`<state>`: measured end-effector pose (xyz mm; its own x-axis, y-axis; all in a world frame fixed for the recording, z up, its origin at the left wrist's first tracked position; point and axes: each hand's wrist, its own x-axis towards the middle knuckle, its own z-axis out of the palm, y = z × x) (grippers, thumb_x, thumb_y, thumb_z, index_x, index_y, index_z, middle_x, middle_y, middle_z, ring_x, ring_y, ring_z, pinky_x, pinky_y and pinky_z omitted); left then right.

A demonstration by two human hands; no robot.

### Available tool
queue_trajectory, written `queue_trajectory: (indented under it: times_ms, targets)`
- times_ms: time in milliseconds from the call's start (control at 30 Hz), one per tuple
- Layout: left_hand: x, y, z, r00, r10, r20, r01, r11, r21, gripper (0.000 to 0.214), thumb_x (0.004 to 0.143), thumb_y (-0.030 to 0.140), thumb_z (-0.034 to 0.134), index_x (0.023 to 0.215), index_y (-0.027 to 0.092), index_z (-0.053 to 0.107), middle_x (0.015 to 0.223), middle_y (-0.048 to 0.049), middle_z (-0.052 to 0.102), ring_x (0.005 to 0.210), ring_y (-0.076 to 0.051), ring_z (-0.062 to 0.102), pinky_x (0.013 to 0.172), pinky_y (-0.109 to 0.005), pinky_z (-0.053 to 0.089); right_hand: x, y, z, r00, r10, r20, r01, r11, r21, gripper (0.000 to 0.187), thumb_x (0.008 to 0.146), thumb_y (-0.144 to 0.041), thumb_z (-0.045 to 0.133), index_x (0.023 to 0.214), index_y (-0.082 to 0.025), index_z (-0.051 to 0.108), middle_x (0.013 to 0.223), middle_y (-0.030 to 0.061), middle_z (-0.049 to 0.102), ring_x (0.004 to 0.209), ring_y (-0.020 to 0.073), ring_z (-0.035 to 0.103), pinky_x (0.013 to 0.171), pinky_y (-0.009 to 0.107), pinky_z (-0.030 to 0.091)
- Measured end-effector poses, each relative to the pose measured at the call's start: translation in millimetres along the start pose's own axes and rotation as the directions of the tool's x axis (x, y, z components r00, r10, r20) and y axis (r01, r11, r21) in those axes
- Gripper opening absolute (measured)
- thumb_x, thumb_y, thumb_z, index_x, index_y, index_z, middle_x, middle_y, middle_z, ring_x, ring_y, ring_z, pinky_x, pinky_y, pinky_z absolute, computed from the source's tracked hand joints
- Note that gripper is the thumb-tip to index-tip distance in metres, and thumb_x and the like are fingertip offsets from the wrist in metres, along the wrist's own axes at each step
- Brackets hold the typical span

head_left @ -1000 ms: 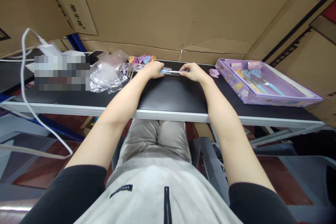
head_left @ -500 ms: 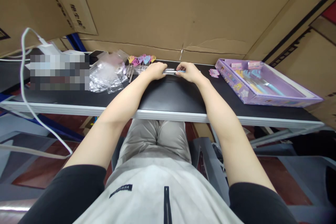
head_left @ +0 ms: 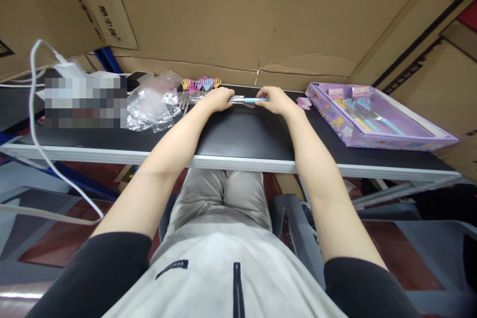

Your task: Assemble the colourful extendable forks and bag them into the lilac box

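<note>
Both my hands are above the black table, with a slim back scratcher (head_left: pixel 255 100) lying crosswise between them. Its light-blue handle and a silvery section show; its left part is hidden by my left hand. My left hand (head_left: pixel 222 99) is closed around the silvery section, where clear plastic film seems to wrap it. The fingers of my right hand (head_left: pixel 274 100) pinch the right end of the blue handle. Just left of my left hand are several back scratchers with coloured claw heads (head_left: pixel 201 84), partly under clear film.
Crumpled clear plastic bags (head_left: pixel 152 107) lie on the left of the table (head_left: pixel 242 134). A purple display box (head_left: pixel 406 146) holding several back scratchers stands at the right, with small pink cards (head_left: pixel 303 103) beside it. A white cable (head_left: pixel 33 109) hangs over the left edge. Cardboard (head_left: pixel 238 20) walls the back.
My right hand has shifted slightly right, away from my left hand. More of the blue handle now shows between them. My left hand has moved slightly left.
</note>
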<state>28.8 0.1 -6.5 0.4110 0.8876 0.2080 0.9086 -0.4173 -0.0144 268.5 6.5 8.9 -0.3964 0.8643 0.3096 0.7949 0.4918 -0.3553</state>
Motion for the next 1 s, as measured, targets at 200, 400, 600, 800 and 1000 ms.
queue_trajectory:
  times_ms: [200,400,600,800,1000]
  targets:
    - [-2,-6,-2.1,0.999,-0.032,0.006,0.032,0.999,0.020,0.035,0.097,0.021,0.055,0.127,0.015,0.072,0.124,-0.0166,0.077,0.120,-0.031,0.071,0.099,-0.034,0.053,1,25,-14,0.997,0.063,-0.044,-0.066,0.996,-0.068,0.015,0.084,-0.028,0.084,0.094,-0.017,0.080,0.090,0.0111,0.074,0.095,0.0286,0.069,0.095,0.044,0.055]
    - [-2,-6,-1.3,1.000,-0.025,-0.002,0.025,1.000,0.017,0.035,0.096,0.020,0.054,0.126,0.015,0.073,0.125,-0.0171,0.077,0.121,-0.032,0.071,0.100,-0.035,0.052,3,38,-11,0.996,0.087,-0.026,-0.087,0.996,0.000,0.015,0.083,-0.030,0.086,0.088,-0.018,0.080,0.072,0.0073,0.067,0.088,0.0284,0.068,0.093,0.045,0.055]
    - [-1,-3,0.2,1.000,-0.024,-0.010,0.024,1.000,0.005,0.035,0.098,0.023,0.054,0.128,0.017,0.072,0.125,-0.0153,0.077,0.123,-0.030,0.070,0.102,-0.034,0.052,-1,22,-11,0.996,0.080,0.030,-0.081,0.996,0.022,0.006,0.091,-0.022,0.074,0.090,-0.019,0.078,0.071,0.0074,0.070,0.079,0.0266,0.069,0.088,0.045,0.057]
    - [-1,2,1.3,1.000,-0.004,-0.024,0.004,1.000,0.004,0.035,0.096,0.021,0.055,0.126,0.017,0.073,0.123,-0.0156,0.077,0.123,-0.031,0.071,0.100,-0.035,0.053,-5,9,-8,0.995,0.075,0.065,-0.079,0.995,0.067,0.007,0.093,-0.023,0.073,0.097,-0.018,0.076,0.077,0.0090,0.076,0.077,0.0260,0.071,0.085,0.043,0.059]
    - [-5,12,-4.7,1.000,0.015,-0.006,-0.015,1.000,0.014,0.035,0.097,0.020,0.054,0.127,0.016,0.073,0.125,-0.0161,0.077,0.121,-0.031,0.072,0.099,-0.034,0.054,-10,-9,-8,0.992,0.097,0.082,-0.104,0.991,0.088,0.012,0.092,-0.022,0.077,0.101,-0.016,0.072,0.086,0.0109,0.080,0.070,0.0227,0.072,0.083,0.041,0.060]
